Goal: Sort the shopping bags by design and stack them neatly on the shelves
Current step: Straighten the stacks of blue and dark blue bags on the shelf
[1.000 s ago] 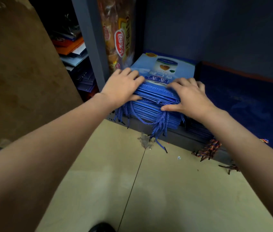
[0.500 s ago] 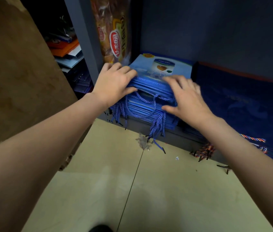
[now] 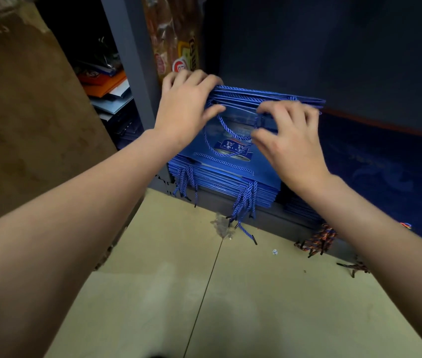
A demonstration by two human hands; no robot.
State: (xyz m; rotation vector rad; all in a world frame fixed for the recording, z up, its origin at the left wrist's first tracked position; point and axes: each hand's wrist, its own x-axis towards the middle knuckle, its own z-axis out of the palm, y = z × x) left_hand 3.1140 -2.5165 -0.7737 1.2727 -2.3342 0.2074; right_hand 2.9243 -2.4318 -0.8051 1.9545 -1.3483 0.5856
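Observation:
A stack of flat light-blue shopping bags (image 3: 220, 182) with blue rope handles lies on the bottom shelf at floor level. The upper bags of that stack (image 3: 264, 98) are tipped up at their near edge, showing a printed bag face beneath. My left hand (image 3: 186, 109) grips the raised bundle at its left corner, fingers over the top and thumb underneath. My right hand (image 3: 290, 135) pinches the bundle's near edge at the right. A second pile of dark navy bags (image 3: 375, 166) lies flat to the right on the same shelf.
A grey shelf upright (image 3: 129, 63) stands just left of the bags, with an orange-printed plastic package (image 3: 176, 40) leaning behind it. Orange and pale flat items (image 3: 106, 86) are stacked in the left bay. A brown cardboard sheet (image 3: 23, 120) fills the left. Multicoloured rope handles (image 3: 318, 239) trail onto the tiled floor.
Both hands pressed flat on top of the light-blue stack before. Now they have curled round the upper bags and lifted their near edge, exposing the bag face underneath.

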